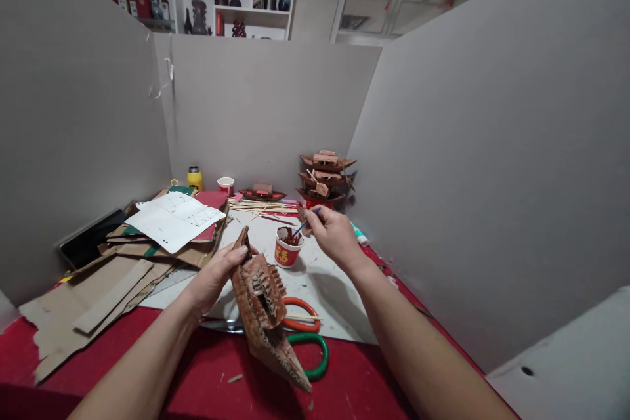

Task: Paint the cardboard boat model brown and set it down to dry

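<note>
Head view: your left hand (pixel 219 273) is curled around the far end of a brown cardboard model boat (pixel 252 328), thumb on top near the pointed tip, other fingers mostly hidden. The boat tilts in front of you, its near tip slanting down to the right, over the scissors (pixel 325 356). Your right hand (pixel 335 234) pinches a blue brush (pixel 300 228), its lower end inside a red paper cup (pixel 288 254) of what looks like brown paint; a small brown piece (pixel 301 212) shows at those fingers, whether gripped is unclear. The boat should feel light and fairly stiff, but its ribbed cabin (pixel 268 290) and thin tips could crush; wet paint would be slippery. Hold it by the hull's sides, clear of the cabin.
</note>
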Motion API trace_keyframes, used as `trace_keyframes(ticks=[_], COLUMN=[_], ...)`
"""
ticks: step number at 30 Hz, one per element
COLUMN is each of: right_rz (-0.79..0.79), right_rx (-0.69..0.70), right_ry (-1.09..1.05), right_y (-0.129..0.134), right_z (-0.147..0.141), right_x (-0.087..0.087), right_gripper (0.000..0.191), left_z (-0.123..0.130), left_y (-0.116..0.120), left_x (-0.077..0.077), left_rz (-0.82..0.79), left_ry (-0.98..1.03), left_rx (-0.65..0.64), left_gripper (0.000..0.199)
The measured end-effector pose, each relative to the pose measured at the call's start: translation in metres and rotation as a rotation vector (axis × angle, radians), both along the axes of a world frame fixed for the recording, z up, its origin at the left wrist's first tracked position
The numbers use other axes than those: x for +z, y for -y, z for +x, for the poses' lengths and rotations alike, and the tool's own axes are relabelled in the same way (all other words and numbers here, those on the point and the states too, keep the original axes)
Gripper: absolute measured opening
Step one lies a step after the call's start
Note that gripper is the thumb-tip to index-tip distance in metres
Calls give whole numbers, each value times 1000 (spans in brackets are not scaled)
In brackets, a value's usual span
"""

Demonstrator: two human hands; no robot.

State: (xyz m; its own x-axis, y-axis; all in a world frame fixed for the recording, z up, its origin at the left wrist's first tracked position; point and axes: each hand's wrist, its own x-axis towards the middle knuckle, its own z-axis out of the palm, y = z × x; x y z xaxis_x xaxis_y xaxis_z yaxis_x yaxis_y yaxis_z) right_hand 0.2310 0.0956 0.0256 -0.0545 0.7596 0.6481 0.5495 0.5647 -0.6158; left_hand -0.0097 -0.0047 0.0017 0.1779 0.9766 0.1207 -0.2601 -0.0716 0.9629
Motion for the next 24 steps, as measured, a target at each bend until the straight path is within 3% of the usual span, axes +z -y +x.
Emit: trace_keyframes(ticks=[10, 15, 20, 24], right_rz=[69, 67, 98, 141], right_rx=[13, 140, 275, 336], right_ry=[-456, -712, -784, -716], right_y=[21, 39, 70, 103], right_z=[5, 0, -7, -10], right_x=[33, 45, 47, 35], right_gripper=[43, 42, 32, 23], left_z=[-1, -2, -2, -1], left_y=[-5, -7, -7, -7], left_x=[-5, -7, -6, -7], left_rz=[13, 12, 32, 69], left_ry=[26, 70, 114, 148], left_rx=[66, 157, 255, 305], left_gripper=[37, 42, 54, 54])
